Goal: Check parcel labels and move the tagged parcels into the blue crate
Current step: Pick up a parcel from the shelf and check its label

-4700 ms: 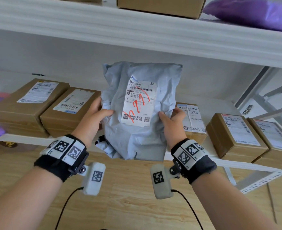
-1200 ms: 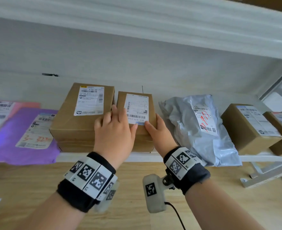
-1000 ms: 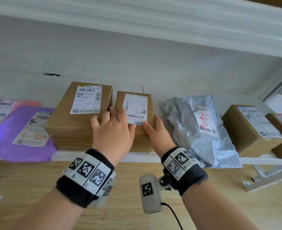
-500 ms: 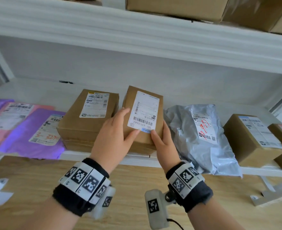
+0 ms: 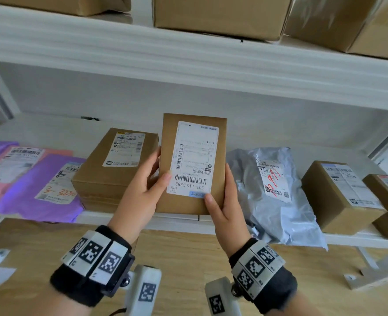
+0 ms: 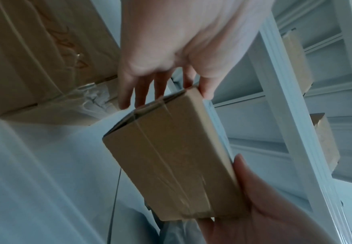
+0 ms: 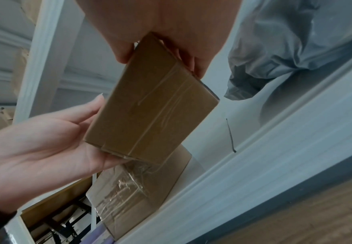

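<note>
Cardboard parcel (image 5: 192, 165) | upright | left hand (image 5: 142, 185), right hand (image 5: 222, 201) gripping | mark unclear

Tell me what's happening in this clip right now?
A person holds a small cardboard box up in both hands, left hand and right hand, with its label facing them. A grey mailer bag with red marks on its label lies on the shelf beside it. No blue crate shows.

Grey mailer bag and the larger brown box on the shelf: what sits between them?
The small box, held by both hands, per the head view.
</note>
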{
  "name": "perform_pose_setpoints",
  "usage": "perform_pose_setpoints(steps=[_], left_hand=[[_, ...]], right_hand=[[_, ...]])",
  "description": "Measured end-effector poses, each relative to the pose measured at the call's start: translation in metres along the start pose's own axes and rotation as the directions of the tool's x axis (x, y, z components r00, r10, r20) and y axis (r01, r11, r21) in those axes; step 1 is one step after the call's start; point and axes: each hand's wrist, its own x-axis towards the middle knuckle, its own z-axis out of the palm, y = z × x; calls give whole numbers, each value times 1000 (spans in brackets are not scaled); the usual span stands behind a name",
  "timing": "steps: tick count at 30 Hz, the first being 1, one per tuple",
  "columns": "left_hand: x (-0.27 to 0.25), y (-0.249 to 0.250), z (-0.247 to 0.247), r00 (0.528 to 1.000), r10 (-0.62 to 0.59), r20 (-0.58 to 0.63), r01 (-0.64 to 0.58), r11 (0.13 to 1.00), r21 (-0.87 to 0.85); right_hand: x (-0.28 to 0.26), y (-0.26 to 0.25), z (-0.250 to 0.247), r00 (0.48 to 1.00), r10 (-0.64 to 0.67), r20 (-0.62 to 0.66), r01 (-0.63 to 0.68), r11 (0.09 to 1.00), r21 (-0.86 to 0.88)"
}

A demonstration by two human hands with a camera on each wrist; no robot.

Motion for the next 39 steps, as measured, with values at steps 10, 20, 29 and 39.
perform_pose_setpoints(steps=[10, 20, 29, 39], left_hand=[[-3, -4, -3, 1000, -5, 31, 6, 1000, -9], [-4, 16, -19, 997, -37, 74, 30, 995, 100], [-11, 28, -38, 955, -105, 276, 47, 977, 207], [-4, 48, -41, 888, -159, 432, 23, 953, 302]], right_hand=[[-7, 3, 4, 1000, -12, -12, 12, 999, 40], [15, -13, -21, 992, 122, -12, -116, 962, 248], [32, -40, -65, 886, 412, 212, -463, 775, 430], [18, -40, -90, 733, 511, 450, -630, 759, 164]])
